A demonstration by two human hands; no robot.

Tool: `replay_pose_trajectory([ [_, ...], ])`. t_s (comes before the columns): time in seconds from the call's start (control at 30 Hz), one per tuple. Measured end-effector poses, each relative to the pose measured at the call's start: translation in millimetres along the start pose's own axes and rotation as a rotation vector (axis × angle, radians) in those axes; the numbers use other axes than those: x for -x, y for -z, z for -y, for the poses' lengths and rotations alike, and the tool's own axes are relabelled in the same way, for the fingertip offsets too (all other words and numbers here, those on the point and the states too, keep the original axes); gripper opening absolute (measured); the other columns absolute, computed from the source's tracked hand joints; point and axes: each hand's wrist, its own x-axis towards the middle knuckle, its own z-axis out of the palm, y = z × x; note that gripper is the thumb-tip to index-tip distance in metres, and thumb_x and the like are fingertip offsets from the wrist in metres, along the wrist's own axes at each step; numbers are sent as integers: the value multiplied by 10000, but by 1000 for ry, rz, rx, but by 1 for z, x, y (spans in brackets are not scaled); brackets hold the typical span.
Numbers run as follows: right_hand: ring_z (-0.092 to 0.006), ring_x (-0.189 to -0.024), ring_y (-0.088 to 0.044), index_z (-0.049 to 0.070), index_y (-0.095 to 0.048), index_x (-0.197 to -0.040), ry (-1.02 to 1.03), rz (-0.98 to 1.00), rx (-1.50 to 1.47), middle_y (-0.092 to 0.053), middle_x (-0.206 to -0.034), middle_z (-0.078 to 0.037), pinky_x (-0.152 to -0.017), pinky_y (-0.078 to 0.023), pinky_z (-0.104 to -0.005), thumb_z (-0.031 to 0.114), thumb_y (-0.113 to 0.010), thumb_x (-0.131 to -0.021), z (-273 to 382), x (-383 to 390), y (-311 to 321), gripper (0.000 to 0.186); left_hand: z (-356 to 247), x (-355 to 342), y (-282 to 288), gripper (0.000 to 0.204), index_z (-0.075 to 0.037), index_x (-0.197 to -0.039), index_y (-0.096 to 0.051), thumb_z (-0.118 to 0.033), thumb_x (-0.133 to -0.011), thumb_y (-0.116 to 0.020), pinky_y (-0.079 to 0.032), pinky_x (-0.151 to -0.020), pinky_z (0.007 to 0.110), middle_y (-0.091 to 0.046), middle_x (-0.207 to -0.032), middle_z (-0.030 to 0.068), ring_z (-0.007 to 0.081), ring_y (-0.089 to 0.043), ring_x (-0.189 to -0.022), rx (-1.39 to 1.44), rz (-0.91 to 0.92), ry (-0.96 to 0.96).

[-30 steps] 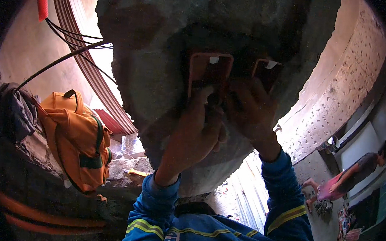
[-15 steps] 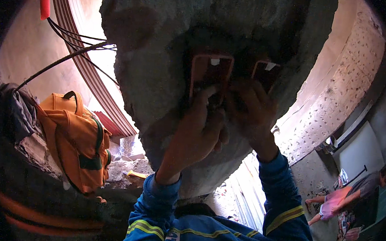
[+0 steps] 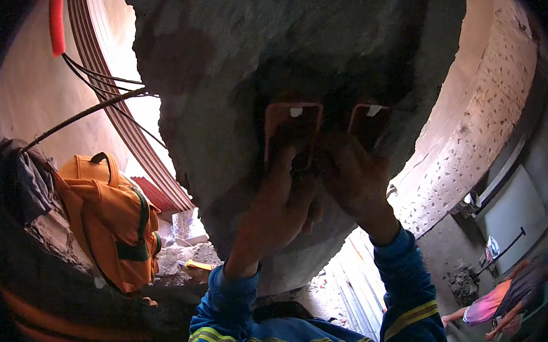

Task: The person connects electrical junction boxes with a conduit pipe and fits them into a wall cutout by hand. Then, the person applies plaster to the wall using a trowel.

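Two rectangular wall boxes with reddish rims are set in a dark, rough cement wall. My left hand is raised to the lower part of the left box, its thumb and fingers drawn together. Against that box's lower right side, my right hand has its fingers bent and pinched close to the left fingertips. Deep shadow hides whatever lies between the fingers. The right box sits just above my right hand, with a small white patch at its top.
An orange backpack rests on a ledge at left, beside a grey cloth. A yellow-handled tool lies nearby. Dark cables and a red corrugated conduit hang upper left. Another person is at far right.
The wall and boxes appear lower in view, as my head view has shifted. Both hands stay at the left box with small finger movements. The person at right has changed posture.
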Motion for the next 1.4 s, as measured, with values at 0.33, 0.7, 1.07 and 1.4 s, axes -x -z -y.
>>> replay_pose_trajectory([
  [0.33, -226, -707, -640, 80, -638, -924, -99, -164, -206, -627, -862, -71, -535, -513, -323, 73, -724, -700, 9, -6, -7, 240, 11, 0, 3, 485, -21, -1367, -215, -53, -922, -408, -400, -433, 271, -532, -652, 94, 123, -493, -493, -66, 10, 20],
  [0.7, -257, -777, -637, 61, -622, -984, -34, 73, -40, -612, -955, -97, -556, -531, -326, 74, -697, -729, 11, -9, 5, 267, 7, 2, 5, 476, -24, -1365, -225, -51, -922, -394, -389, -436, 270, -535, -633, 84, 122, -479, -470, -50, 14, 63],
  [1.07, -229, -641, -649, 104, -612, -966, -11, -56, -174, -653, -873, -74, -515, -524, -312, 104, -692, -773, 8, -7, 4, 209, 9, 1, 6, 513, -36, -1371, -233, -78, -906, -447, -408, -450, 260, -558, -658, 84, 118, -499, -483, 23, 64, 57],
  [1.4, -236, -709, -656, 96, -646, -973, -58, -24, -352, -654, -841, -76, -595, -535, -337, 108, -704, -759, -10, 10, -9, 222, 2, 0, 1, 451, -50, -1309, -344, -68, -879, -479, -440, -471, 274, -576, -707, 100, 138, -550, -519, -224, -57, 4],
])
